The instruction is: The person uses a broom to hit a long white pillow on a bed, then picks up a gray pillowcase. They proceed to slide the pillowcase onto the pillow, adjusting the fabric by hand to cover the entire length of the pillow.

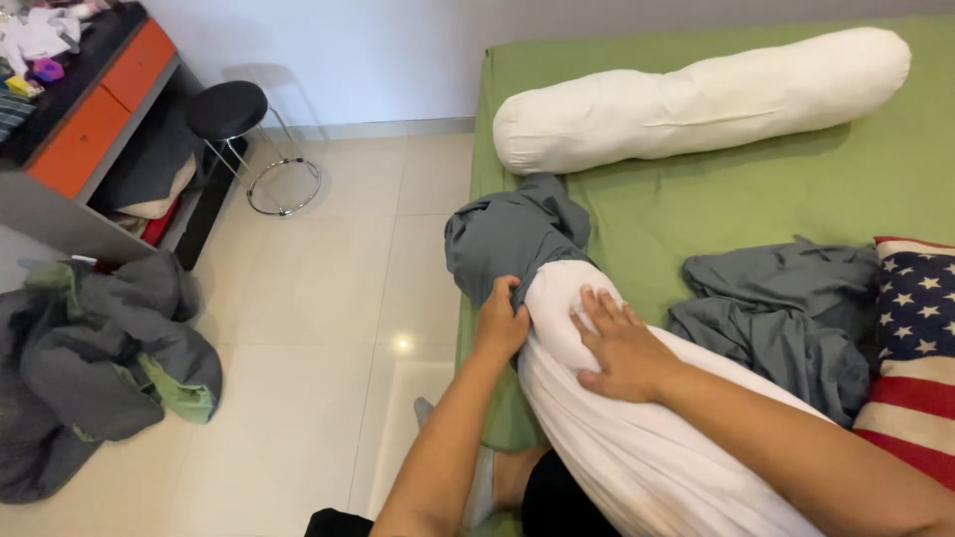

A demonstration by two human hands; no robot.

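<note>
A long white bolster pillow (637,447) lies across my lap and the bed's edge. Its far end is partly inside a grey pillowcase (507,239). My left hand (500,323) grips the grey pillowcase's edge at the pillow's end. Beside it, my right hand (622,343) presses flat on the white pillow, fingers spread.
A second white bolster (696,99) lies at the back of the green bed sheet (756,189). Another grey cloth (786,308) and a flag-pattern pillow (915,348) sit at right. On the tiled floor: a grey and green bedding heap (90,368), a black stool (229,109), an orange-drawer desk (90,109).
</note>
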